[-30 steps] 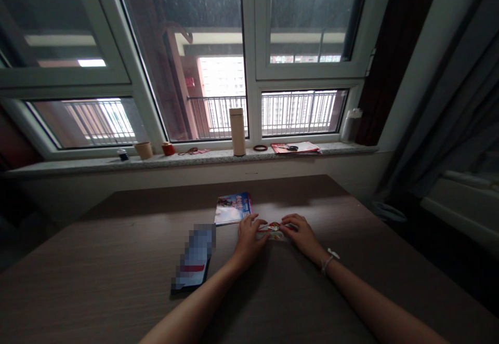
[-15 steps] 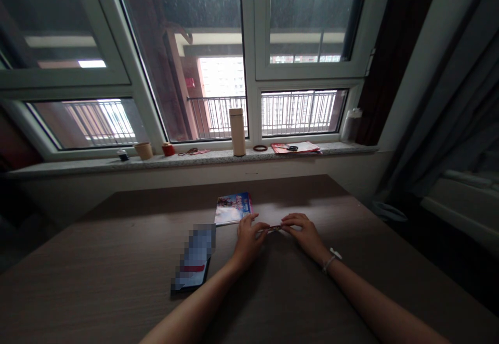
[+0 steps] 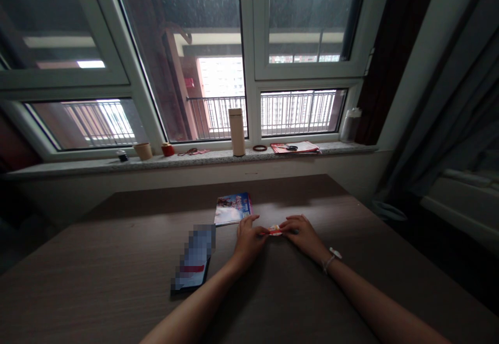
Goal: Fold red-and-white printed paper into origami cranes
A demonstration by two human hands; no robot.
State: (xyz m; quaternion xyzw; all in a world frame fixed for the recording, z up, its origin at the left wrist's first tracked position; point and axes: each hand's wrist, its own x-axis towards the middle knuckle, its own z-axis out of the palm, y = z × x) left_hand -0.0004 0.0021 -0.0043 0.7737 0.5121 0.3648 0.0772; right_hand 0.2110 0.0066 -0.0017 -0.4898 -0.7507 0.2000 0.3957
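Between my two hands is a small piece of red, white and orange printed paper (image 3: 275, 230), lying low over the table. My left hand (image 3: 249, 240) pinches its left end between thumb and fingers. At the other end, my right hand (image 3: 304, 235) grips it the same way, with a pale bracelet (image 3: 331, 259) on that wrist. Just beyond my left fingers lies a booklet (image 3: 233, 209) with a blue and pink cover. Left of my left forearm sits a phone (image 3: 195, 261), its screen pixelated.
The brown wooden table (image 3: 117, 250) stands below a window. Along the stone sill (image 3: 210, 158) are a beige thermos (image 3: 236, 132), a paper cup (image 3: 143, 150), a red spool (image 3: 168, 149), a brown ring (image 3: 260, 148), scissors (image 3: 291, 148) on red papers (image 3: 306, 147), and a translucent bottle (image 3: 351, 126).
The paper between my hands, seen nearly edge-on before, now shows its red and white printed face. My fingers have shifted slightly; the booklet and phone have stayed put.
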